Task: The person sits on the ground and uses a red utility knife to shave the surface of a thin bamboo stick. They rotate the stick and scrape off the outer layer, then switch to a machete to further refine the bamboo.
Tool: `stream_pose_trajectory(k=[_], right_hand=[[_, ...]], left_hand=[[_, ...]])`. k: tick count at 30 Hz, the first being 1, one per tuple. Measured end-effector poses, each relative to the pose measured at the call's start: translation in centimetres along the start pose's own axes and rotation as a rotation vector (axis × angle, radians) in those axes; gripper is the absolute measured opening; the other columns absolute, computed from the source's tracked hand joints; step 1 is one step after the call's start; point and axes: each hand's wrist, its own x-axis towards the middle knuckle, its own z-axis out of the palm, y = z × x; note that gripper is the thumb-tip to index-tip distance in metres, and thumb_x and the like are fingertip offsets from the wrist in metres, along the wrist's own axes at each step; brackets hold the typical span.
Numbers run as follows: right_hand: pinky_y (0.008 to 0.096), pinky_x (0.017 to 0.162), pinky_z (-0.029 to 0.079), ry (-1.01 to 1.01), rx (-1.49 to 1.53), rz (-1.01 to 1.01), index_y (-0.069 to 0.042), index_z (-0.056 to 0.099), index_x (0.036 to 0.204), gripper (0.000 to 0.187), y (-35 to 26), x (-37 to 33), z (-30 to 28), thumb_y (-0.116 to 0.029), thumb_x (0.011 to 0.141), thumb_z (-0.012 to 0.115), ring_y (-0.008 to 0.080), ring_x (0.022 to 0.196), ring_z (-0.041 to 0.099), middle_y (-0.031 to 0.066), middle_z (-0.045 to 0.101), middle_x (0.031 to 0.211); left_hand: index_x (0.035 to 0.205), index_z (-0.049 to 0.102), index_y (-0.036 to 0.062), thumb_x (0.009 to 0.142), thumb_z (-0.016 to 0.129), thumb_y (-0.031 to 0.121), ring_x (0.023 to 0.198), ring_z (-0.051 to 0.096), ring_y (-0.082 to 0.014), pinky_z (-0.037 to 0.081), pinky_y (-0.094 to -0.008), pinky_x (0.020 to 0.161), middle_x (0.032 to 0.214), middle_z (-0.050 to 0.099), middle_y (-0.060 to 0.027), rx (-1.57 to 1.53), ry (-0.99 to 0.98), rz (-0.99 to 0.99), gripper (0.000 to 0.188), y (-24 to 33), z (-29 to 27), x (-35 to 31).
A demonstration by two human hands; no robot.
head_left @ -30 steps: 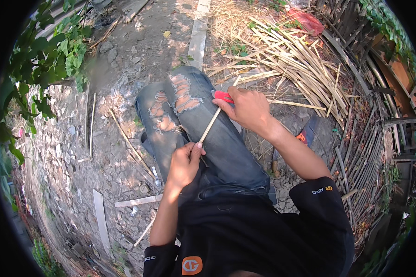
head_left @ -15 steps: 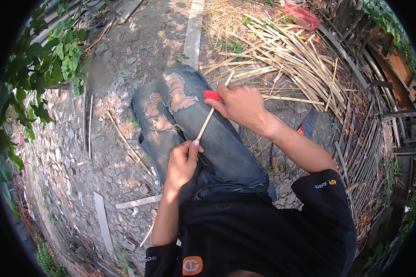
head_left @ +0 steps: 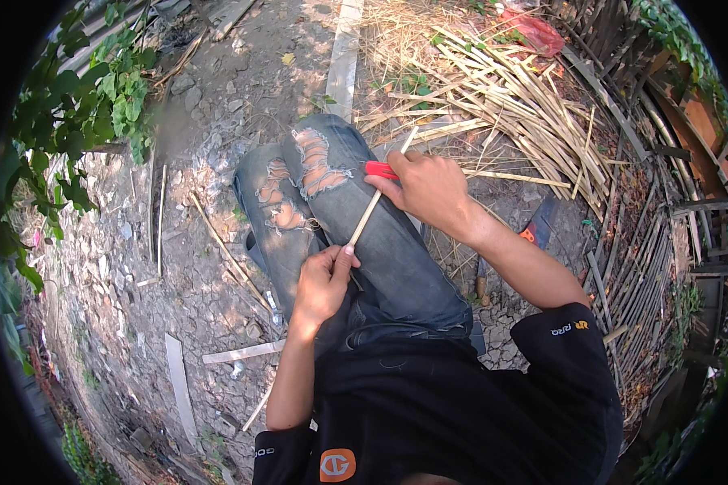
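A thin, pale wooden strip (head_left: 367,217) slants across my thighs over torn blue jeans (head_left: 412,275). Its lower end is pinched between the thumb and fingers of my left hand (head_left: 325,283), above my lap. Higher up, my right hand (head_left: 433,187) is closed around a red-bodied hand tool (head_left: 379,170), which lies against the strip with my thumb beneath it. Most of the tool is inside my fist, and I cannot make out a blade. The strip's far end sticks out past my right fingers.
Ahead to the right lies a heap of similar strips (head_left: 510,105), with a red net bag (head_left: 534,34) behind it. On the ground by my right forearm is a handsaw (head_left: 536,225). Flat boards (head_left: 344,65) and loose sticks (head_left: 226,250) lie around; leafy vines (head_left: 117,89) hang at left.
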Motion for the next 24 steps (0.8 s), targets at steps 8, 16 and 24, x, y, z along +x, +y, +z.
stream_pose_trajectory(k=[8,16,24], right_hand=[[0.0460,0.050,0.055,0.024,0.013,-0.004,-0.006,0.067,0.087,0.046,0.1,-0.1,0.1,-0.051,0.097,0.071,0.0362,0.059,0.071,0.0149,0.070,0.071],[0.0504,0.053,0.054,-0.228,0.174,0.090,-0.001,0.065,0.088,0.054,-2.2,-4.0,-0.4,-0.053,0.100,0.066,0.0409,0.058,0.069,0.0199,0.065,0.061],[0.0551,0.061,0.055,-0.311,0.242,0.130,0.001,0.067,0.088,0.055,-2.3,-6.0,0.8,-0.051,0.103,0.061,0.0460,0.067,0.070,0.0246,0.068,0.068]], left_hand=[[0.087,0.071,-0.0004,0.110,0.058,0.031,0.058,0.044,-0.0054,0.035,-0.0291,0.053,0.061,0.050,0.0035,0.021,0.011,0.017,0.041,-0.1,0.1,0.1],[0.088,0.072,-0.0013,0.110,0.058,0.031,0.058,0.044,-0.0079,0.037,-0.0310,0.054,0.061,0.052,-0.0008,0.025,0.038,0.053,0.041,-0.2,0.3,0.2],[0.088,0.071,-0.0018,0.110,0.057,0.030,0.055,0.045,-0.0110,0.038,-0.0336,0.053,0.059,0.051,-0.0041,0.046,0.045,0.077,0.041,0.3,0.9,0.6]])
